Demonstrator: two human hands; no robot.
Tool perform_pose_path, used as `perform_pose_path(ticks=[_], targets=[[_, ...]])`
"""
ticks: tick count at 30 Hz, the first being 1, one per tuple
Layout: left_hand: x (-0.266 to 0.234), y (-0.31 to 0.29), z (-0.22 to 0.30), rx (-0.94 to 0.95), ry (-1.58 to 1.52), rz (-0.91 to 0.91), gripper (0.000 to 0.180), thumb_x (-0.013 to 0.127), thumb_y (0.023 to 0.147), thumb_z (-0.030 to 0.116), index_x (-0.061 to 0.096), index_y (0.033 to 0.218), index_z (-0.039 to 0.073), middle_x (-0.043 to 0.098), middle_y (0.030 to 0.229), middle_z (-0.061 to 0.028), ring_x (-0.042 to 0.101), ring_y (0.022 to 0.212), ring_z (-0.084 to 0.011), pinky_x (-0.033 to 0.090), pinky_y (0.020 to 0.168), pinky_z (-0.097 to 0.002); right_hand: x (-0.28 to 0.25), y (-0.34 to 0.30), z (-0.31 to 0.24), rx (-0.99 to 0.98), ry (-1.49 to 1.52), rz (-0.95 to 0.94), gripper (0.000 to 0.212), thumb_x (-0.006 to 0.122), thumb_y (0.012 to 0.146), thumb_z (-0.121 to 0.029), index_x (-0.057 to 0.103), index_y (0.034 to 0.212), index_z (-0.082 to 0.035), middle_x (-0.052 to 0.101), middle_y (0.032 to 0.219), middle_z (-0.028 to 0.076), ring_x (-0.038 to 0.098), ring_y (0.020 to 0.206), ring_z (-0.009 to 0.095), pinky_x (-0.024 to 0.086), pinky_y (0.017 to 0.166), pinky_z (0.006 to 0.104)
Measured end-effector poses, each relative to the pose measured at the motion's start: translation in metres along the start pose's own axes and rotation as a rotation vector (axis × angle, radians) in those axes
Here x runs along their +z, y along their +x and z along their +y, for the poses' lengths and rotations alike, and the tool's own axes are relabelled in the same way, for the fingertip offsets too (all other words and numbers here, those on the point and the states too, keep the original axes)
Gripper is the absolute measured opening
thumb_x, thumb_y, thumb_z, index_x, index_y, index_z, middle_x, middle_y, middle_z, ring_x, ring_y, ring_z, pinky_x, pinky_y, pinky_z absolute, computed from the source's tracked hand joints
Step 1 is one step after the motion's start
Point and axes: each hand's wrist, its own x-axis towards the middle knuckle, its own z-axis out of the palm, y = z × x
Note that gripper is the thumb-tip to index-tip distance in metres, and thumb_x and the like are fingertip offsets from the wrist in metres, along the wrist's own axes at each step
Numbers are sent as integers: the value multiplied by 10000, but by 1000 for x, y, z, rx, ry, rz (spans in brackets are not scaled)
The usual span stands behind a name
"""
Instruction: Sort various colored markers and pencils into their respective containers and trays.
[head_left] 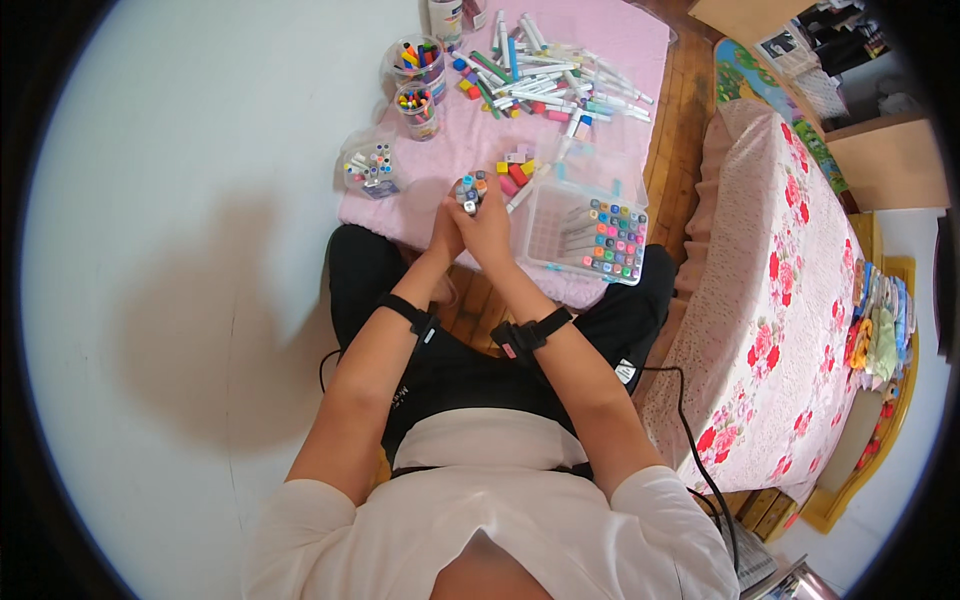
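A bunch of markers (471, 192), ends facing up, stands at the near edge of a pink cloth (455, 148). The left hand (449, 224) and right hand (487, 224) are pressed together around it, fingers wrapped rather than spread. About six or seven ends show (the fingers may hide more).

Taking the bunch as the clock's centre, one clear case (543, 236) sits between three and four o'clock, lid open. It looks partly filled: roughly thirty markers stand packed in its right part, while bare grid shows on the left. The held bunch is outside the case, and much seems left loose: at one o'clock lies a heap of markers (560, 85), several dozen, too tangled to count.

At two o'clock, just beside the hands, is a cluster of about six coloured blocks (517, 172). One clear tub (371, 168) holding about ten pens sits between nine and ten o'clock. Two pen-filled cups, a smaller one (418, 112) and a larger one behind (420, 68), stand at eleven. Farther off, at four, is one flowered bed (770, 300).
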Motion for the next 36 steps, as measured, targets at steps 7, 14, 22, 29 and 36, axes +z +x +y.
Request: perform_pose_path(ticks=[7, 14, 22, 29, 36], targets=[[15, -8, 130, 87, -140, -96, 389, 668, 923, 109, 560, 1291, 47, 671, 1185, -63, 657, 1043, -167, 536, 882, -331, -66, 6, -81, -124, 193, -65, 645, 853, 789, -213, 514, 1306, -30, 659, 1097, 155, 662, 924, 255, 531, 824, 365], [80, -8, 169, 115, 50, -195, 501, 764, 876, 104, 562, 1333, 68, 675, 1225, -80, 659, 1103, -209, 522, 930, -353, -158, -3, -75, -97, 444, -65, 574, 788, 889, -190, 517, 1372, -36, 674, 1144, 92, 632, 1008, 148, 513, 868, 281], [114, -16, 131, -34, -110, -30, 283, 841, 846, 155, 681, 1042, 27, 714, 937, -12, 671, 877, -129, 543, 787, -311, -191, -17, -12, -276, -62, 134, 198, 696, 938, -110, 666, 1120, -36, 639, 1034, 89, 608, 872, 204, 486, 783, 297], [122, -16, 125, 170, -17, 104, 259, 838, 861, 197, 681, 988, 35, 685, 879, 3, 628, 779, -103, 514, 716, -282, -198, -23, -4, -228, -155, 119, 254, 722, 885, -60, 638, 1124, -37, 597, 937, 122, 581, 795, 262, 485, 699, 342], [118, -19, 124, 33, -40, 50, 331, 836, 861, 202, 640, 1069, 34, 676, 906, -10, 618, 828, -106, 505, 744, -282, -198, -17, 1, -368, -320, 49, 270, 742, 795, 1, 668, 1050, -43, 633, 948, 110, 603, 865, 313, 491, 765, 399]])
